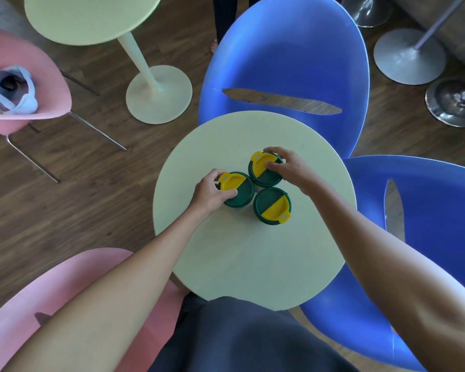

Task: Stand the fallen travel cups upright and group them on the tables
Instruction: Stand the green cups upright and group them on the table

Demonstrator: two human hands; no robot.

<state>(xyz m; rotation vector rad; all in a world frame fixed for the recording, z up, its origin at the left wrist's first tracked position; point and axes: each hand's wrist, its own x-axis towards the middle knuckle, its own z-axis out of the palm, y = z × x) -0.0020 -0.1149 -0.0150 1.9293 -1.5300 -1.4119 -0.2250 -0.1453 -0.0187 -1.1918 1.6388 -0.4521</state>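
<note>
Three travel cups with dark green lids and yellow flip tabs stand upright, close together, on the round pale table (242, 259). My left hand (211, 193) grips the left cup (239, 193) by its lid rim. My right hand (286, 166) holds the far cup (263, 171), fingers over its lid. The near cup (272, 206) stands free between them, touched by neither hand. Only the lids show from above; the cup bodies are hidden.
Two blue chairs (293, 57) (435, 210) stand beyond and right of the table. A pink chair (65, 291) is near left, another (24, 84) far left holds a bag. A second round table (91, 17) stands at the top left. Metal stool bases (408, 57) are at the right.
</note>
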